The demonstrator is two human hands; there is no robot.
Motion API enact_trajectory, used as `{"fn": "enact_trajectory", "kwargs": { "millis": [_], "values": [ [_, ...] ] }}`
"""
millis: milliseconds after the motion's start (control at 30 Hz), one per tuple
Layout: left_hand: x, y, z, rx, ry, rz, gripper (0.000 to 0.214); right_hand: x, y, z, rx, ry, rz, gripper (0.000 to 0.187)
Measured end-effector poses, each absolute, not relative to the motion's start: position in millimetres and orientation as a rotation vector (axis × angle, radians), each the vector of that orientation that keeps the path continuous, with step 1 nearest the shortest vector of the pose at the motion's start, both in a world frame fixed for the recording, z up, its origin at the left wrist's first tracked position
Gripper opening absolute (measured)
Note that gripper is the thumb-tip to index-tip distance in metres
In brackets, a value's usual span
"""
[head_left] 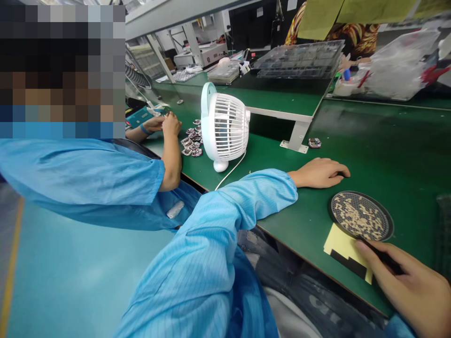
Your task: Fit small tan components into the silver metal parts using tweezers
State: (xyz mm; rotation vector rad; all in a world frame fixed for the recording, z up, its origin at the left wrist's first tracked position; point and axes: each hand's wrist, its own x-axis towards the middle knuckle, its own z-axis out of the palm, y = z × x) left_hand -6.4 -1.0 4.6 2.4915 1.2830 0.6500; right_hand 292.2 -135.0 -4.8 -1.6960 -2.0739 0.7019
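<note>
My left hand (pixel 320 172) lies palm down on the green table, fingers loosely bent, holding nothing. Just beyond its fingertips, to the lower right, sits a round black dish (pixel 390 220) with a mesh-like bottom. Many small beige pieces (pixel 359 213) are scattered in it. In my right hand (pixel 408 281), at the lower right, is a slim black tool that looks like tweezers (pixel 384 257). The tip points at the near rim of the dish; whether it touches is unclear. Between dish and table edge lies a yellow paper (pixel 343 244) with black strips.
A white fan (pixel 229 126) stands left of my left arm, its cable (pixel 230 171) trailing toward me. Beyond are a raised shelf (pixel 282 96), its metal foot (pixel 298 136) and a small part (pixel 314 142). A co-worker's hands (pixel 171 124) are near several small parts (pixel 192 141).
</note>
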Motion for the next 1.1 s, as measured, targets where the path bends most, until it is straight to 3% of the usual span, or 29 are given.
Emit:
{"fn": "enact_trajectory", "kwargs": {
  "millis": [433, 733, 1100],
  "values": [
    [-5.4, -2.9, 8.0, 2.485, 1.335, 0.618, 0.036, 283.6, -137.8, 3.7, -1.719, -2.004, 0.810, 0.060],
    [-4.4, -5.9, 13.6, 2.465, 1.360, 0.591, 0.035, 283.2, -142.0, 6.5, -1.703, -2.008, 0.824, 0.051],
    [-5.9, -3.3, 8.0, 2.481, 1.328, 0.625, 0.038, 285.4, -140.6, 1.5, -1.727, -2.050, 0.771, 0.054]
  ]
}}
